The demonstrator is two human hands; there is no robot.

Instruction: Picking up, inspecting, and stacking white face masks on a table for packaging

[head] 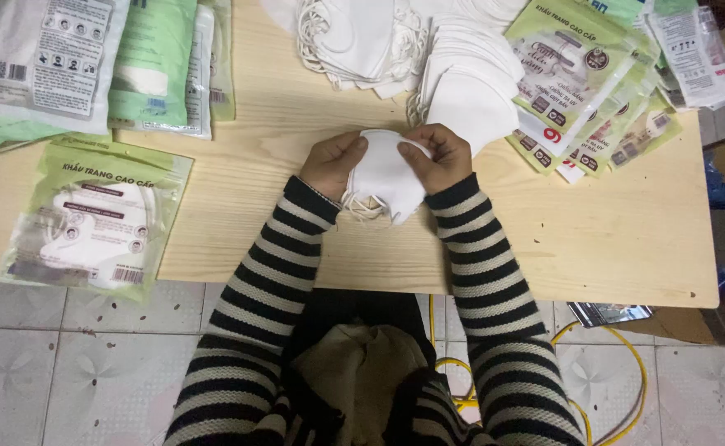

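Frame centre: both hands pinch one small stack of white folded masks (384, 177) just above the wooden table (610, 248). Left hand (332, 163) is closed on the stack's left edge, thumb on top; right hand (438, 155) is closed on the right edge, fingers curled over the top fold. Holding from both sides seems meant to keep the stack squared; ear loops dangle loose from its lower left.

Upper centre: a loose pile of masks (354, 37) with tangled loops, and just right of it a fanned row of flat masks (470, 74), within easy reach of the right hand, likely the supply.

Upper right: overlapping green printed pouches (581, 78) fanned out, probably so each can be picked off singly. Upper left: more pouches (90, 58) laid flat. Lower left edge of the table: a single green pouch with a mask inside (98, 219), set apart from the others.

Striped sleeves (495, 272) run up from the bottom of the frame. A yellow cable (627, 372) lies on the tiled floor, lower right.
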